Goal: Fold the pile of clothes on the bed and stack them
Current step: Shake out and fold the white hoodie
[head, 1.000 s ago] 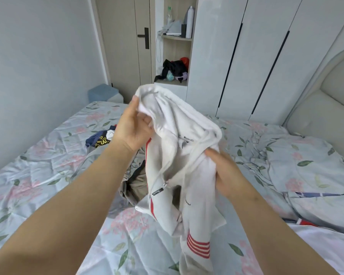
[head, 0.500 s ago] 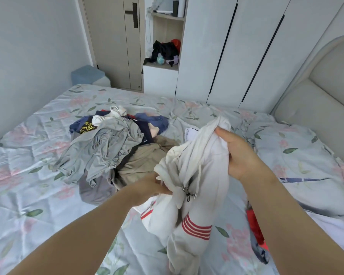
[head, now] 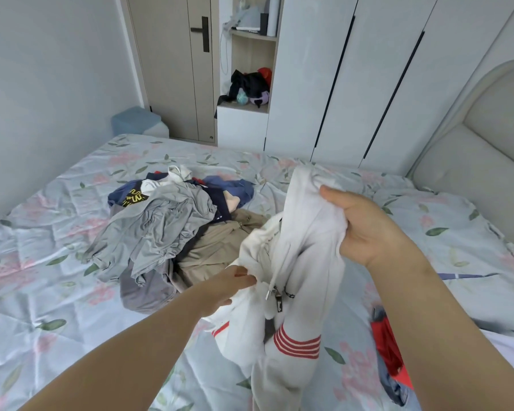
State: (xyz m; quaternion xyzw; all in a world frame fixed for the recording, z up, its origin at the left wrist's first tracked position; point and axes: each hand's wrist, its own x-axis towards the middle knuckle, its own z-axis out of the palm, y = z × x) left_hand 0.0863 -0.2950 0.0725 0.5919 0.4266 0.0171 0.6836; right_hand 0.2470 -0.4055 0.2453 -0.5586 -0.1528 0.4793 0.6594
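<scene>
A white zip jacket [head: 303,262] with red stripes hangs bunched above the bed. My right hand [head: 365,229] grips its upper part, thumb over the cloth. Lower down, my left hand [head: 229,287] pinches the jacket's left edge near the zipper and drawstring. A striped cuff dangles below. Behind my left hand lies the pile of clothes [head: 172,229]: a grey garment on top, a tan one beside it, dark blue and white pieces at the back.
The floral bedsheet [head: 42,292] spreads to the left and front. A red and blue garment [head: 389,351] lies at the right by my arm. A padded headboard [head: 472,161] stands on the right, white wardrobes [head: 368,69] and a door [head: 172,63] beyond the bed.
The jacket has come down from face height to just above the bed. My left hand dropped from its top to the lower left edge. My right hand moved up to the top.
</scene>
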